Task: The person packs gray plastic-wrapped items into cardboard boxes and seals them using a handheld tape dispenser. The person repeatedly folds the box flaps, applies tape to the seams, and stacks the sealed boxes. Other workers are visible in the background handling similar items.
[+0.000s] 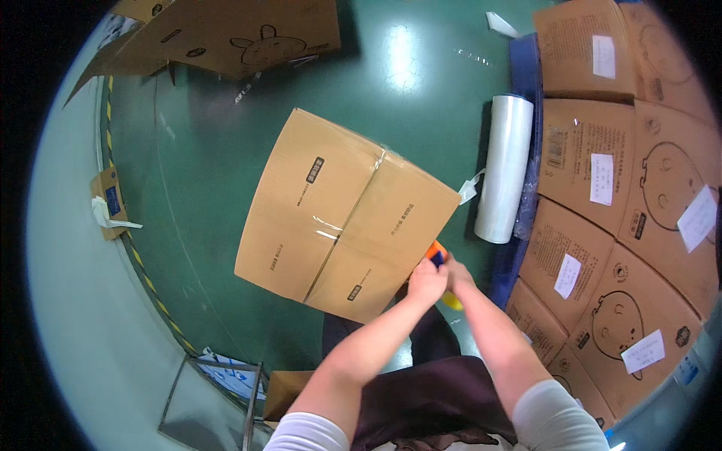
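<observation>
A sealed brown cardboard box point(342, 207) lies tilted on the green floor, with clear tape along its middle seam. My left hand point(425, 283) and my right hand point(457, 272) meet at the box's near right corner. Both are closed around a small orange and blue tape dispenser point(435, 255) that touches the box edge. A yellow part point(452, 301) shows just under my right wrist; what it belongs to is hidden. My forearms come up from the lower edge over my dark clothing.
A roll of clear stretch film point(504, 169) lies right of the box against a blue pallet point(526, 68) stacked with labelled cartons point(602, 188). Flattened cartons point(226, 34) lie at the far left. A yellow-black floor stripe point(147, 274) and a metal frame point(214, 398) are at the left.
</observation>
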{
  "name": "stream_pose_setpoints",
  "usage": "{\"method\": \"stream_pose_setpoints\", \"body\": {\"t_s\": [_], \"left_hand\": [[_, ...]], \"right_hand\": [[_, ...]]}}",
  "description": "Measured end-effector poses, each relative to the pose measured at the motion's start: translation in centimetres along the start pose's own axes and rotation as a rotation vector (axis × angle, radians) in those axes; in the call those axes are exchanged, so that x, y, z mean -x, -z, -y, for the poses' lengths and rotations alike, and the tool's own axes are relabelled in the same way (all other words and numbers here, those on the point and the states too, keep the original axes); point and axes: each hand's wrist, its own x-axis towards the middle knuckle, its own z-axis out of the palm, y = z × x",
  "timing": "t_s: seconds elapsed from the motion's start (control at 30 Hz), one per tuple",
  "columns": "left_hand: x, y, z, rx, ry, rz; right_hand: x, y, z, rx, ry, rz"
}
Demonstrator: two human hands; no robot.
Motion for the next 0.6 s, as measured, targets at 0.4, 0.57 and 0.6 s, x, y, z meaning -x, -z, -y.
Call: {"method": "stream_pose_setpoints", "body": {"t_s": [0.4, 0.57, 0.6], "left_hand": [[-4.4, -4.3, 4.9, 0.011, 0.252, -0.111], [12.7, -1.5, 16.4, 0.243, -0.234, -0.039], [15.4, 1.3, 18.2, 0.315, -0.255, -0.039]], "right_hand": [[6.7, -2.1, -19.7, -0.491, 0.334, -0.382], [16.0, -7.4, -28.9, -0.588, -0.072, -0.345], [17.2, -7.8, -27.8, -0.603, -0.12, -0.338]]}}
